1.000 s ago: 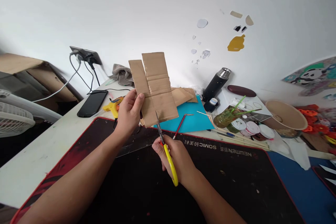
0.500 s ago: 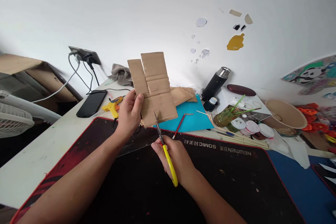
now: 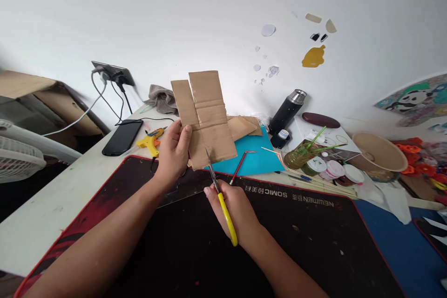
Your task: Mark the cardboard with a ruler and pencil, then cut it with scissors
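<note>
My left hand pinches a brown piece of cardboard by its lower left side, thumb on the near face. A slit runs down the piece from its top edge, parting a narrow left strip from a wider right part; creases cross its middle. In my right hand is a pair of scissors with yellow handles. Its blades point up and sit at the cardboard's bottom edge, the tip showing over the near face. The fingers behind the handles are partly hidden.
Below lies a black desk mat. Behind the cardboard are a teal sheet, cardboard scraps and a red pencil-like stick. A yellow glue gun and a phone lie left; a black flask and paint jars stand right.
The cardboard and both hands have shifted very slightly to the right. The scissor blades stay at the bottom edge, and the handles look a little closer together.
</note>
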Demonstrator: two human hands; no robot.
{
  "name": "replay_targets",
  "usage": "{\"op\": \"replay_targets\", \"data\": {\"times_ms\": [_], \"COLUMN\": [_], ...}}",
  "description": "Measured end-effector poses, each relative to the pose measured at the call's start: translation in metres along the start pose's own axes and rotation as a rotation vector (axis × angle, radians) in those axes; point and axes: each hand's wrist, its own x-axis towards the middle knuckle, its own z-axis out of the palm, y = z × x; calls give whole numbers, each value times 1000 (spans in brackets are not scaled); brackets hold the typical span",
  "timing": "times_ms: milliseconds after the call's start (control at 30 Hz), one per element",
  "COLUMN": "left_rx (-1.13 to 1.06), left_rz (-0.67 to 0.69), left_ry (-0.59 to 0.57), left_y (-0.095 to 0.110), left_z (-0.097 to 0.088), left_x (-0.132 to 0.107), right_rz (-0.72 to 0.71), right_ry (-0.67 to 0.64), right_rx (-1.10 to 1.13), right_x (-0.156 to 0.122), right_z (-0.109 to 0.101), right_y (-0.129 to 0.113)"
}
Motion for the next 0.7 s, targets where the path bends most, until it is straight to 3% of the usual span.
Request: {"op": "replay_targets", "data": {"times_ms": [367,700], "left_rx": [-18,-2], "left_rz": [-9,-8], "left_ry": [-10,-3], "left_y": [3,3], "left_z": [2,0], "left_x": [-2,-2], "right_rz": [0,-19], "right_ry": [27,-3], "right_rx": [-52,136], "right_x": [0,-2], "right_z": [5,-1], "right_y": [2,2]}}
